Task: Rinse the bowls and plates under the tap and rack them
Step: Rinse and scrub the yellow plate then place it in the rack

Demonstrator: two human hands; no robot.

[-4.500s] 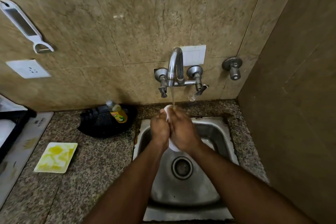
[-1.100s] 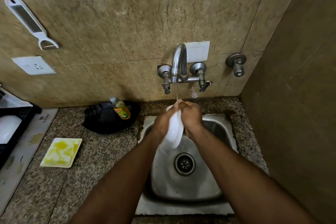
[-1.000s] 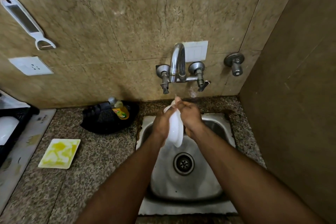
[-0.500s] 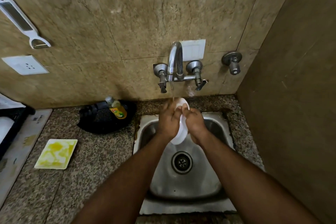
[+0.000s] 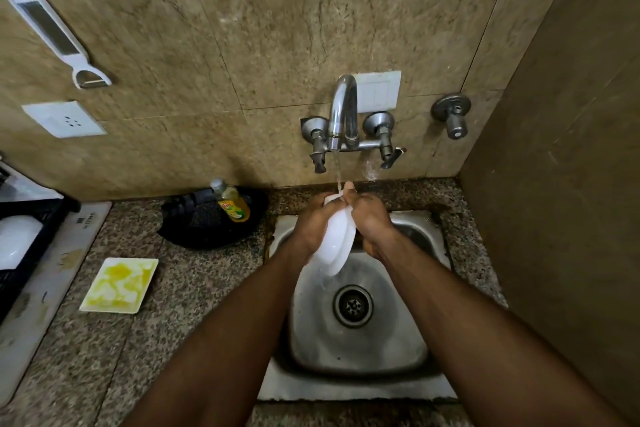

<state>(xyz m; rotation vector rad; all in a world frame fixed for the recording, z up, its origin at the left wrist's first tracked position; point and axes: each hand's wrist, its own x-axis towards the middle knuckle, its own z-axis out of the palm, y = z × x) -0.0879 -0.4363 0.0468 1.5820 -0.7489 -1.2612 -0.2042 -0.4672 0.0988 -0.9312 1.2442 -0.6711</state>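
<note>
Speckled granite counter (image 5: pixel 194 291) with stained square plate (image 5: pixel 119 284), black pan (image 5: pixel 207 225), rack tray (image 5: pixel 52 274).

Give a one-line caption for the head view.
Both hands, left hand and right hand, hold a white dish under the running tap over the sink.

Glossy white plate (image 5: pixel 335 246), brushed steel sink (image 5: pixel 360 350), shiny chrome tap (image 5: pixel 343 114), speckled granite counter (image 5: pixel 194 288).

Left hand (image 5: pixel 313 225) and right hand (image 5: pixel 370 218) gripping a white plate (image 5: pixel 337 246) on edge over the sink (image 5: pixel 434 229), under the running tap (image 5: pixel 343 114). Left on the bench (image 5: pixel 207 288): a yellow-smeared square plate (image 5: pixel 119 284), a black pan (image 5: pixel 207 225) holding a soap bottle (image 5: pixel 230 201), and a black rack (image 5: pixel 31 246) at the far edge.
</note>
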